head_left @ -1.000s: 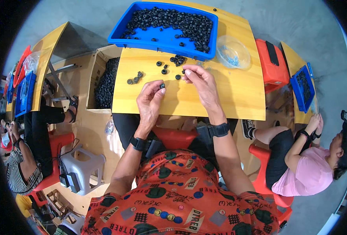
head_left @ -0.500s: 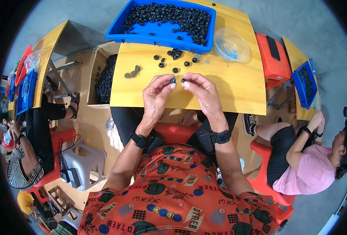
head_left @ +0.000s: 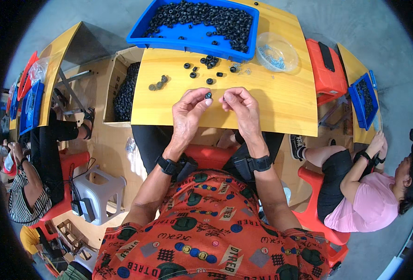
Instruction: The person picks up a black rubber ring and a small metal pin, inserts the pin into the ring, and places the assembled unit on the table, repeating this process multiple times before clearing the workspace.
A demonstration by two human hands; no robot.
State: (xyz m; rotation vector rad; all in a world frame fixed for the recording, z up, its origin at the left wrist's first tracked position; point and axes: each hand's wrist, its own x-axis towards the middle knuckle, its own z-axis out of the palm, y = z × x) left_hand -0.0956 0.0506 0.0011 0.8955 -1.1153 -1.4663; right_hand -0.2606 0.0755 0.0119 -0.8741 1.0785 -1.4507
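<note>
Fisheye view, head-worn, left lens of a side-by-side pair. Scene is looked down on steeply from above; picture is kept upright, unmirrored. Red shirt (head_left: 206, 228) is seen nearest, at lower edge; left hand (head_left: 187, 112) and right hand (head_left: 245, 113) are framed around centre, at close range; yellow tabletop (head_left: 283, 105) is shown reaching beyond. Left-side table (head_left: 55, 70) and right-side table (head_left: 351, 64) are taken in farther off, bent toward the rim. Corners are blacked out.

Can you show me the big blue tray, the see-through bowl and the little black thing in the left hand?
Big blue tray (head_left: 187, 47), head view: front wall.
See-through bowl (head_left: 288, 47), head view: right inner wall.
Little black thing (head_left: 208, 95), head view: uncovered part.
</note>
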